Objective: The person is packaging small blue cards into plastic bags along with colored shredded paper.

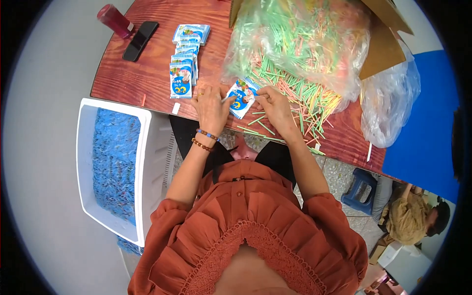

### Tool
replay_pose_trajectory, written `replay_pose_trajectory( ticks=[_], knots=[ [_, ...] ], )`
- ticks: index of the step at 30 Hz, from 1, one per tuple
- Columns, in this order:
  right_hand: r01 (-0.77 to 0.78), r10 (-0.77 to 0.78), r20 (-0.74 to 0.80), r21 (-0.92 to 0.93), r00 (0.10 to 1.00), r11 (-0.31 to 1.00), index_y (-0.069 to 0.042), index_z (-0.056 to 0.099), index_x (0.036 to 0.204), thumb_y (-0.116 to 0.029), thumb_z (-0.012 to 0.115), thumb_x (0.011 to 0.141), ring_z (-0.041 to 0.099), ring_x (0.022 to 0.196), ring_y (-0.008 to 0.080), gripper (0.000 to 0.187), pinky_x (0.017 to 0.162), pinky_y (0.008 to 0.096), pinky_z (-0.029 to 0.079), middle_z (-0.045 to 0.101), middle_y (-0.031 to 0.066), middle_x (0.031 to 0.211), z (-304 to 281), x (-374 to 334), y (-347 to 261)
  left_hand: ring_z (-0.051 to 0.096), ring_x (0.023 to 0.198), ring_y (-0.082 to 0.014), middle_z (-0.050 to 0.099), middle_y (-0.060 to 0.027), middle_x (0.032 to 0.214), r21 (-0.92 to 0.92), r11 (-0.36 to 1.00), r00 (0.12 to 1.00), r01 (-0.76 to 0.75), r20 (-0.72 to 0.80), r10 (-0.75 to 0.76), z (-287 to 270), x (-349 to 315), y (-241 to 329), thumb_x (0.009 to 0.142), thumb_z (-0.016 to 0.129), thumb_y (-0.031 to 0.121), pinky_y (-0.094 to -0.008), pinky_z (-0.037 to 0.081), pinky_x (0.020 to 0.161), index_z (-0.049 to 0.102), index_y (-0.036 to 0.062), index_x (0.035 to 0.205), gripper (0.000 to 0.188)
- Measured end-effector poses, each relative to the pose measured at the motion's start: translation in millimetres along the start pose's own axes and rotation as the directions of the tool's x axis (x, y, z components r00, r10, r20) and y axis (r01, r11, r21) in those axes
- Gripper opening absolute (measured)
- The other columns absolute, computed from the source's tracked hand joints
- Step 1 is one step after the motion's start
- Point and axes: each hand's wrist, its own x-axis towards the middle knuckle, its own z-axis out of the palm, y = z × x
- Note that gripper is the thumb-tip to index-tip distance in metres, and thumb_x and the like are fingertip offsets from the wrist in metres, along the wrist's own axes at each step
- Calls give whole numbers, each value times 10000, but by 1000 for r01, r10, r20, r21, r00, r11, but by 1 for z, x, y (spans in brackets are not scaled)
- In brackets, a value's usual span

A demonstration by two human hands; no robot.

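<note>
A small blue-and-white packet (241, 100) lies tilted near the table's front edge, between my two hands. The thumb and index finger of my left hand (211, 105) close on its left edge, while that hand's other fingers rest on the table. At the packet's right edge, my right hand (275, 107) is closed in a pinch, fingers curled. Left of my hands, an overlapping row of similar packets (181, 81) runs away from me. Just right of the held packet are loose pink, green and yellow thin sticks (290, 91), spilling from a large clear plastic bag (300, 29).
A white bin (143, 172) of blue packets stands left, below the reddish wooden table (147, 83). A phone (140, 41) and red bottle (115, 20) lie far left. At right are a cardboard box (383, 49), crumpled plastic bag (388, 103), blue stool (360, 192) and another person (408, 219).
</note>
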Motion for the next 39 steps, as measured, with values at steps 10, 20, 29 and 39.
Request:
replay_pose_trajectory(
  ticks=[10, 20, 29, 39],
  knots=[
    [21, -21, -33, -7, 999, 1000, 7, 625, 1036, -121, 638, 882, 653, 688, 184, 201, 661, 300, 512, 663, 95, 822, -6, 2, -8, 580, 787, -248, 627, -50, 743, 131, 967, 965, -218, -121, 234, -32, 10, -9, 793, 727, 207, -393, 351, 766, 632, 105, 778, 140],
    [-109, 17, 160, 589, 987, 801, -8, 658, 1039, -115, 649, 905, 570, 637, 40, 172, 532, 191, 471, 675, 13, 850, -14, -4, -33, 592, 817, -97, 633, -14, 973, -886, 371, 955, 278, 214, -204, -31, -10, 28, 858, 712, 111, -259, 487, 745, 576, 49, 1129, 310],
    [-27, -39, 78, 704, 996, 710, -29, 663, 1016, -135, 696, 876, 523, 579, -14, 178, 465, 156, 401, 672, -17, 803, -9, -20, -19, 597, 773, -57, 673, -11, 904, -950, 198, 949, 240, 188, -252, -2, -26, 37, 926, 635, 91, -227, 476, 680, 657, 42, 962, 65],
    [-74, 40, 73, 558, 997, 827, -26, 693, 970, -168, 698, 883, 480, 537, 3, 167, 474, 173, 393, 623, -47, 701, -19, -27, -33, 647, 870, -136, 684, -71, 975, -930, -111, 890, 350, 367, -270, 5, -26, 31, 970, 575, 144, -308, 535, 812, 650, 0, 958, 162]
  ],
)
